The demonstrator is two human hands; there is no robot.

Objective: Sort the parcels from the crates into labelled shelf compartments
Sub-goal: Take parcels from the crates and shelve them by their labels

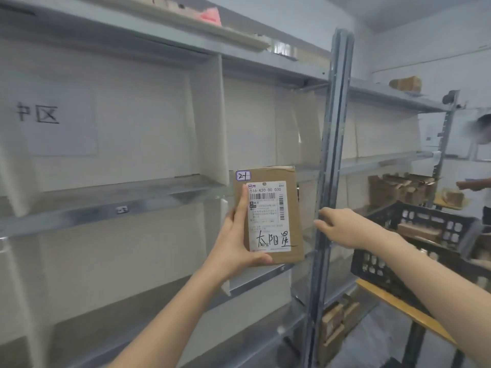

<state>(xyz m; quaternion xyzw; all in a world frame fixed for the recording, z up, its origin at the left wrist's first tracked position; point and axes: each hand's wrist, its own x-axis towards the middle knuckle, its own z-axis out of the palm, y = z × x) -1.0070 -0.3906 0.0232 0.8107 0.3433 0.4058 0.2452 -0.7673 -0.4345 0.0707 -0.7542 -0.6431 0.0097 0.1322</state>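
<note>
Parcel [269,214]: a flat brown cardboard box, held upright at centre, in front of the shelf, by the left hand [237,244]. Its white shipping label [267,205] is turned toward the viewer, with handwritten characters at its foot. A small sticker [243,176] marked 21 is seen at the upper left corner.

Shelf compartments [148,134]: grey metal shelves divided by pale panels. A paper sign [57,119] is fixed in the left one.

Crate [372,264]: black lattice plastic, at right, with brown parcels [419,231] inside.

Brown cardboard parcel [269,215], white label [267,205] with black barcode and handwriting. Grey metal shelf frame [329,144], cream dividers [212,123]. Black lattice-holed crate [377,272]. Pink packet [211,15] on the top shelf. Yellow-edged table [398,306].
</note>
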